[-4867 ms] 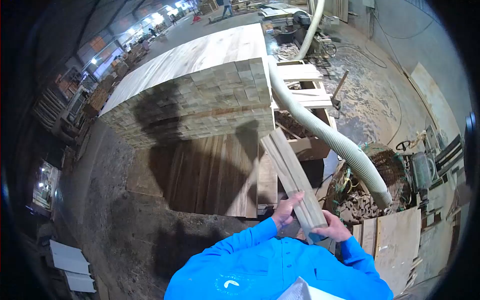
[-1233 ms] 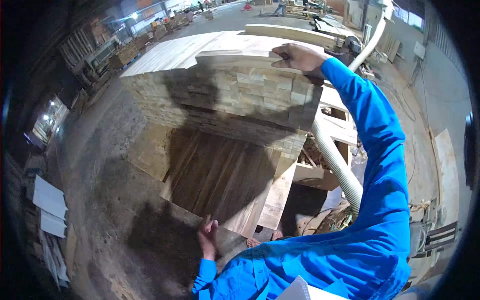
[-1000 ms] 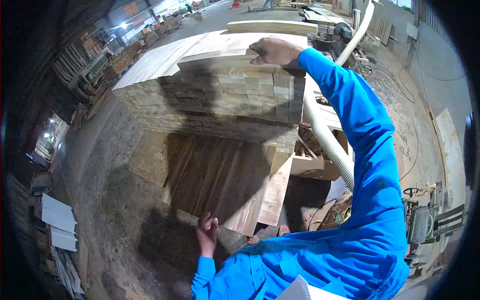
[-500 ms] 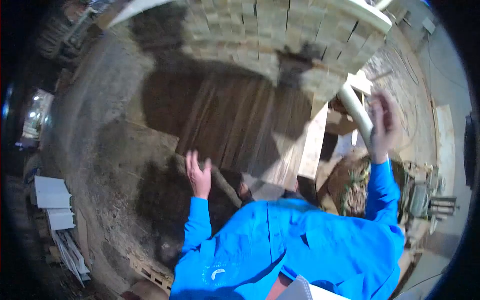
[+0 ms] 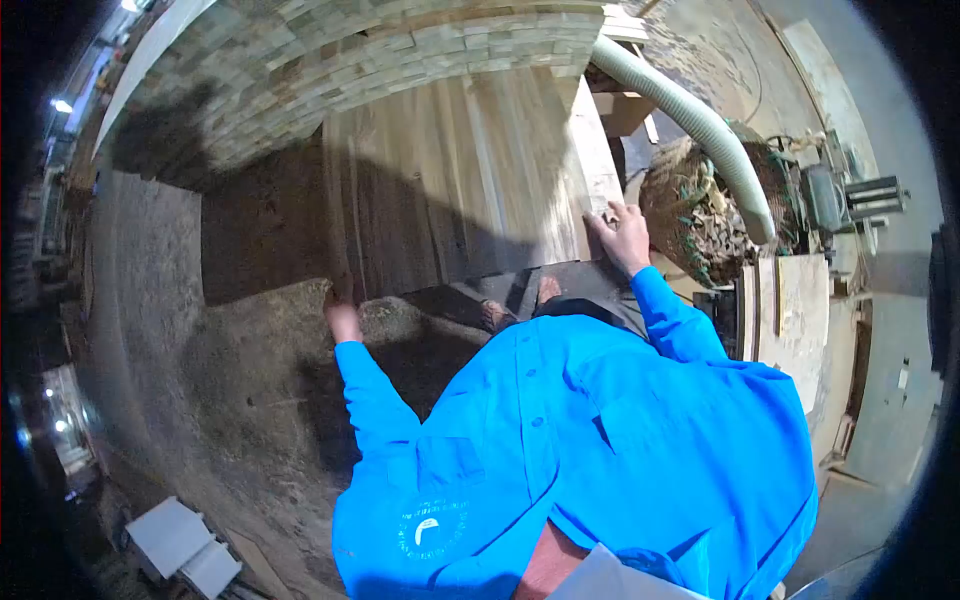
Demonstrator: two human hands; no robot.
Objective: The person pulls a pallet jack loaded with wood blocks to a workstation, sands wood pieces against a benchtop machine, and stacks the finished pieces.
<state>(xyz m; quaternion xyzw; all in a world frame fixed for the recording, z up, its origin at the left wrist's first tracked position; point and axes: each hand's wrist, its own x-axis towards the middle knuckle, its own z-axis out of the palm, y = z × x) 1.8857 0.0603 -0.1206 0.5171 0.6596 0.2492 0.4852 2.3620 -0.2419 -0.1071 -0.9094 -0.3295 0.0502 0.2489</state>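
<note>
A panel of long wooden strips [image 5: 450,190] lies low in front of a tall stack of wood blocks [image 5: 400,50], partly in shadow. At the panel's near left corner is my left hand [image 5: 343,318]; its fingertips are dark and hard to make out. My right hand [image 5: 627,240] is at the near right corner, thumb and fingers apart, touching the edge beside a pale board [image 5: 592,140]. It holds nothing that I can see.
A ribbed white hose [image 5: 700,125] hangs over a basket of wood scraps [image 5: 705,225] on the right. Flat boards [image 5: 795,310] lie nearer me. My feet [image 5: 548,290] show below the panel. White sheets [image 5: 170,538] are at the lower left.
My right hand came down from the top of the stack, swung out to the right, and is now at the panel's corner. My left hand moved down-left to the other corner. The view tilted downward.
</note>
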